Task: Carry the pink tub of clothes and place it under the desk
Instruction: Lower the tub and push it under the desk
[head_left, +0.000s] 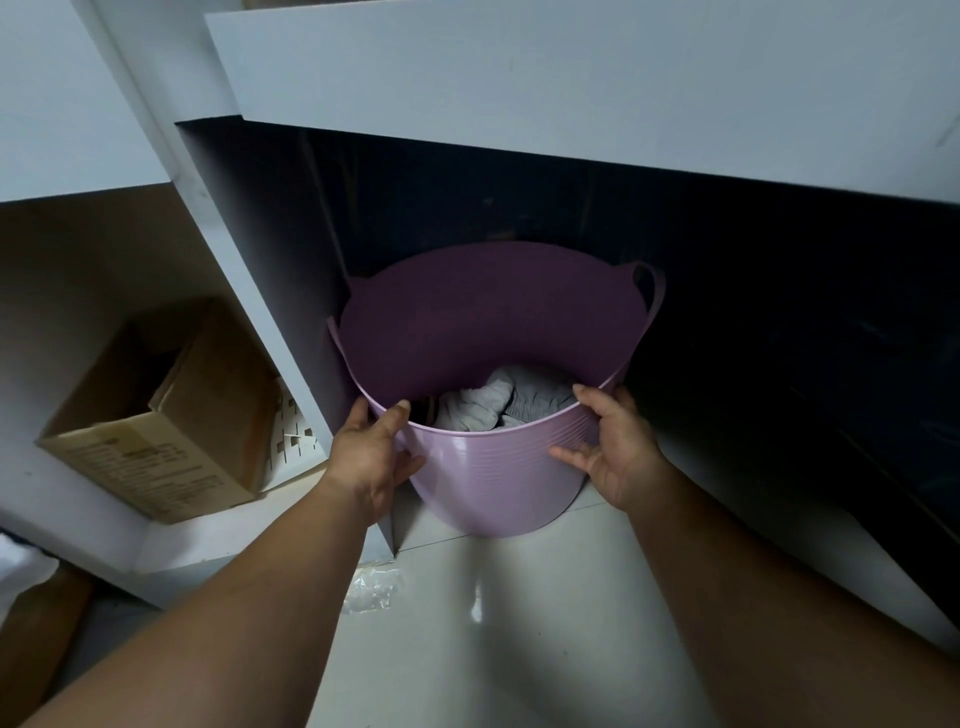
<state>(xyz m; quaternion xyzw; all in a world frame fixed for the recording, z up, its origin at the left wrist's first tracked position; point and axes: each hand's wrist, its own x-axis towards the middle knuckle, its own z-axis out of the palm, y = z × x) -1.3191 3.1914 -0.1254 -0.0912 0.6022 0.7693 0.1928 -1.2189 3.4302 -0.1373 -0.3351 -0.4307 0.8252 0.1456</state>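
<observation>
The pink tub (488, 483) stands on the pale floor, its far half in the dark space under the white desk (571, 88). Grey and white clothes (498, 402) lie in its bottom. My left hand (371, 452) holds the near rim on the left, thumb over the edge and fingers on the outer wall. My right hand (615, 447) holds the near rim on the right in the same way. A loop handle (649, 291) sticks up at the tub's far right rim.
The desk's white side panel (260, 291) stands just left of the tub. Beyond it an open cardboard box (161, 410) sits on a low shelf. A crumpled clear plastic scrap (371, 590) lies on the floor tiles (519, 623). Dark space runs right under the desk.
</observation>
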